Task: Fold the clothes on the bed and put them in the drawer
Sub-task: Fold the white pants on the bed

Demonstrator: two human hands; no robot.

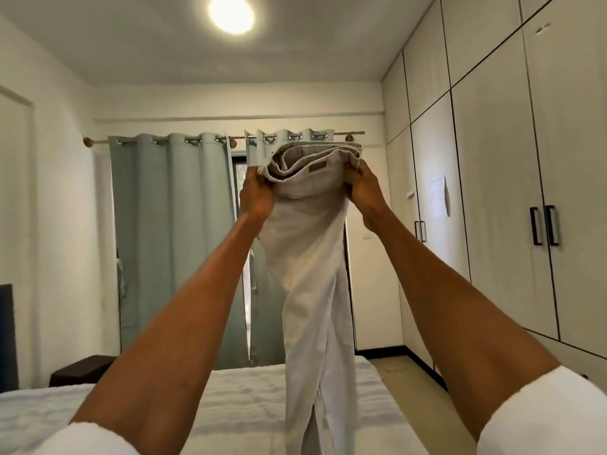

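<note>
A pair of light beige trousers [308,290] hangs high in front of me, waistband up and legs together, reaching down to the bed [236,389]. My left hand [256,195] grips the left end of the waistband. My right hand [364,188] grips the right end. Both arms are raised and stretched forward. The trouser hems are out of view at the bottom. No drawer shows in this view.
White wardrobe doors [512,192] with black handles line the right wall. Pale green curtains [174,241] hang behind the trousers. A dark bedside table [82,369] stands at the left of the bed. Floor [400,366] runs between bed and wardrobe.
</note>
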